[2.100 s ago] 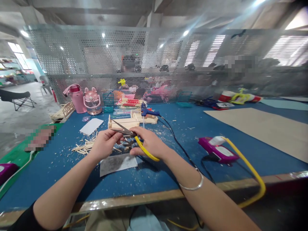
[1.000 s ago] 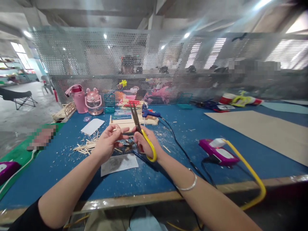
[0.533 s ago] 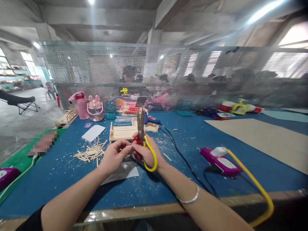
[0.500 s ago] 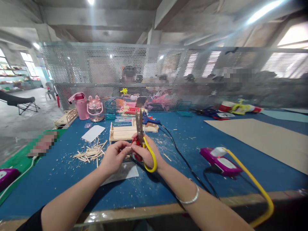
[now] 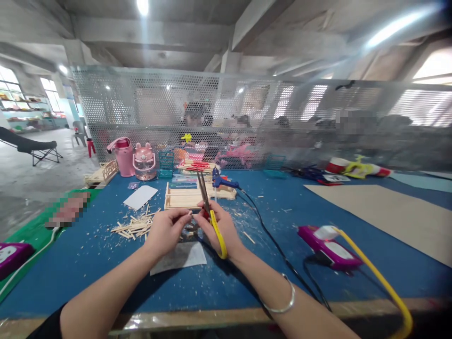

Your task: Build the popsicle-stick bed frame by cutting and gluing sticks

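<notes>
Scissors [image 5: 213,221] that pointed left over my left fingers two seconds ago now point upward, nearer me than the glue gun [image 5: 224,182] and a little to its left. My right hand [image 5: 223,229] is closed round their handles; my left hand [image 5: 165,230] pinches a pale bit [image 5: 191,214] between thumb and finger. I cannot tell whether my right fingertips touch the pale bit too. Left of the glue gun stands the frame [image 5: 183,200]; farther left and nearer me than the glue gun lie sticks [image 5: 133,226].
</notes>
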`<action>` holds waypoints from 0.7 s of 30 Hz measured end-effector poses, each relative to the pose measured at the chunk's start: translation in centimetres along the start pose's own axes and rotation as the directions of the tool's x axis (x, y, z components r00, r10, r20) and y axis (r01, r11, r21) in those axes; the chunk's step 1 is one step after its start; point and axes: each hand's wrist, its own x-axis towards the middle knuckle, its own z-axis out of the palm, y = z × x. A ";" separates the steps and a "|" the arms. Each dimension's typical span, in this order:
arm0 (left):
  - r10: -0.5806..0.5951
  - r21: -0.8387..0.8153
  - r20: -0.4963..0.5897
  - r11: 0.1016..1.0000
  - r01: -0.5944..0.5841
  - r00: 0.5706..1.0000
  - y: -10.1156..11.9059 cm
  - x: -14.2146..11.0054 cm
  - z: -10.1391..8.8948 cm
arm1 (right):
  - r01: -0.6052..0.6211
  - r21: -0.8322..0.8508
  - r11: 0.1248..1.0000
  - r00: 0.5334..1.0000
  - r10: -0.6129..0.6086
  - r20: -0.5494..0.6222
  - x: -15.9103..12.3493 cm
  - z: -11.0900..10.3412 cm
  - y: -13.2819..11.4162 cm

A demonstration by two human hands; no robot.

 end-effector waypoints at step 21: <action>-0.070 -0.124 0.040 0.989 0.075 0.997 -0.2 -0.5 0.9 | -0.239 0.411 0.880 0.971 0.214 0.108 0.3 0.2 -0.3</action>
